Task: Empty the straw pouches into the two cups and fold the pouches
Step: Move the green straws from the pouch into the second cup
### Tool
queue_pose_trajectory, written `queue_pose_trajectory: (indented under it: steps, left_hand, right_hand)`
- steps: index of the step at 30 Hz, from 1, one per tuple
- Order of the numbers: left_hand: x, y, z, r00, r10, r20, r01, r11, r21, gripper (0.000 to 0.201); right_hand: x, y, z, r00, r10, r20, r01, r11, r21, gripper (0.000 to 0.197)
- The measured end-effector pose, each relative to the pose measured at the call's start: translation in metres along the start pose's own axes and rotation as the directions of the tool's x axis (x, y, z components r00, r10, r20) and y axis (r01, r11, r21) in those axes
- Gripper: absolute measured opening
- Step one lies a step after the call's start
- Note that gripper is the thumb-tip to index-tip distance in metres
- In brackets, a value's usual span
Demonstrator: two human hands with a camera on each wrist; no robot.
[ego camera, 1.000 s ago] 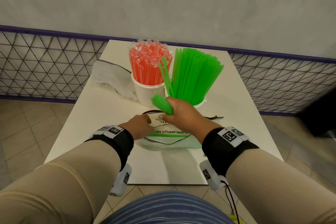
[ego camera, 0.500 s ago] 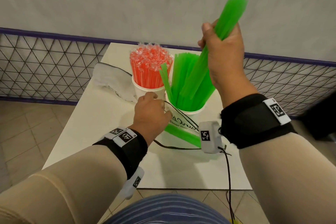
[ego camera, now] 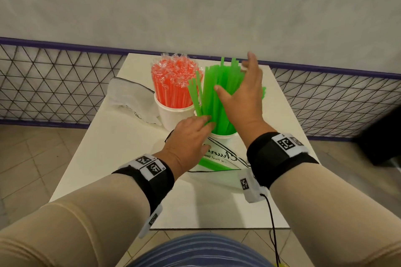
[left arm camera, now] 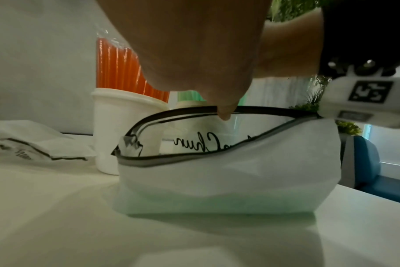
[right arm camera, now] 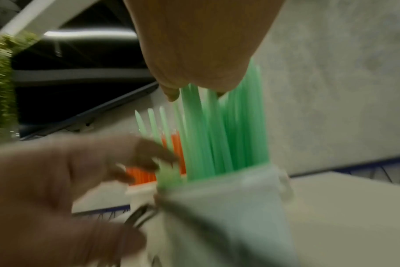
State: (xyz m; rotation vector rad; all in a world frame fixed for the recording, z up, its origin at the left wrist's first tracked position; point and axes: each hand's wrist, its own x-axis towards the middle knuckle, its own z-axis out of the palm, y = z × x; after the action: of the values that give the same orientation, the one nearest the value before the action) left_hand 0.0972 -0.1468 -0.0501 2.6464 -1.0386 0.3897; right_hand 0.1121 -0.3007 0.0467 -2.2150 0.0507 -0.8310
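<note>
Two white cups stand mid-table. The left cup (ego camera: 173, 118) holds wrapped orange straws (ego camera: 173, 82). The right cup (ego camera: 224, 136) holds green straws (ego camera: 213, 102), some leaning left. My right hand (ego camera: 238, 91) is spread open, its palm against the green bunch from above. My left hand (ego camera: 193, 134) lies lower, its fingers touching the leaning straws near the rim, its thumb by the open pouch's black rim (left arm camera: 183, 110). That clear pouch (ego camera: 219, 163) stands in front of the cups with a few green straws inside. The right wrist view is blurred.
A second, emptied pouch (ego camera: 130, 97) lies crumpled to the left of the orange cup. The white table (ego camera: 121, 158) is small, with tiled floor on both sides and a wire-mesh fence (ego camera: 54, 84) behind it. A cable hangs from my right wrist.
My right hand pulled a bunch of green straws from the pouch, raised it high, dropped it into the right cup and let go. My left hand moved from the pouch toward the cup.
</note>
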Motion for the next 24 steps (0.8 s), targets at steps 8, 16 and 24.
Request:
queue_pose_trajectory:
  steps: [8,16,24]
  left_hand:
    - [0.011,-0.004,0.006,0.997,0.080,0.020,-0.081,0.994,0.066,0.039]
    - [0.018,-0.005,0.011,0.996,0.089,-0.025,-0.087,0.994,0.063,0.046]
    - [0.016,-0.002,0.012,0.979,0.045,-0.198,-0.063,0.994,-0.087,0.034]
  right_hand:
    - [0.048,-0.019,0.005,0.881,-0.327,0.342,0.449,0.804,-0.390,0.068]
    - [0.050,0.006,0.019,0.785,-0.107,0.610,0.506,0.679,-0.531,0.052]
    - [0.005,-0.046,-0.006,0.834,-0.544,0.094,0.549,0.835,-0.041,0.024]
